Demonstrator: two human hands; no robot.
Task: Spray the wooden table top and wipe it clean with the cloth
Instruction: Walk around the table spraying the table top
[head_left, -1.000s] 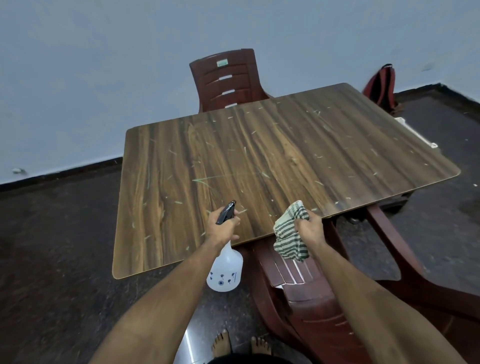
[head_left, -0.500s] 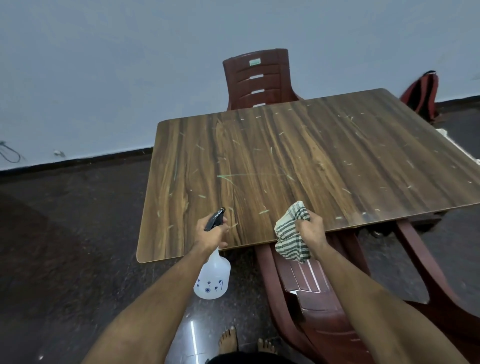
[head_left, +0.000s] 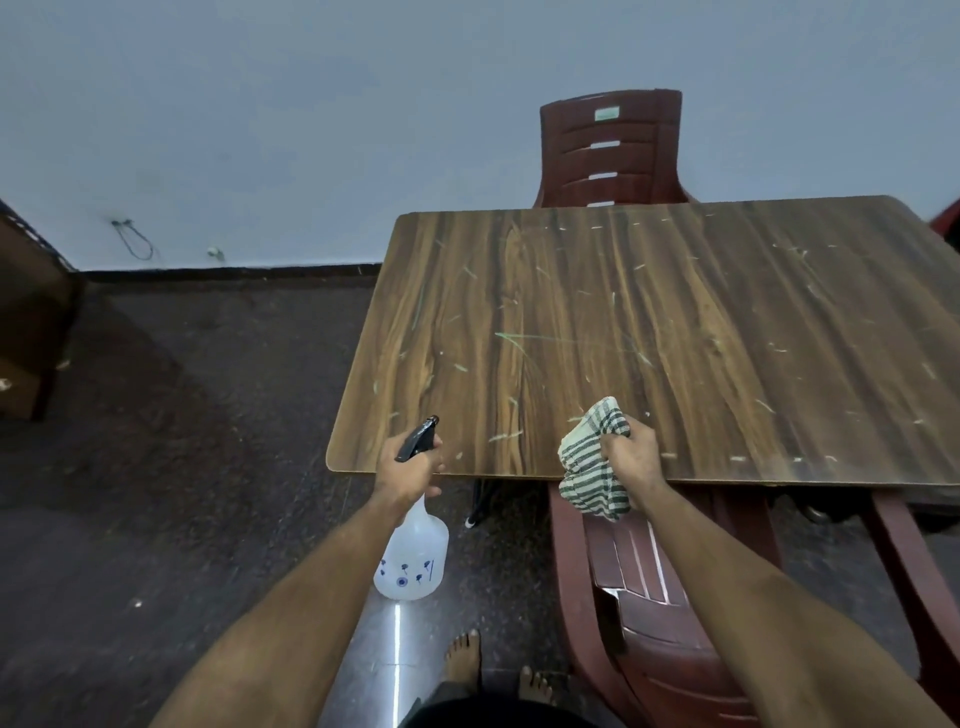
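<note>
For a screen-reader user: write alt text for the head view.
A left hand aims a translucent white spray bottle and a right hand grips a green-striped cloth at the near edge of a scuffed brown wooden table top.

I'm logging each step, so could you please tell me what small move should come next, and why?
Probably squeeze the trigger: the left hand already aims the spray bottle over the table top, which looks dry and flecked, while the right hand holds the cloth ready.
</note>
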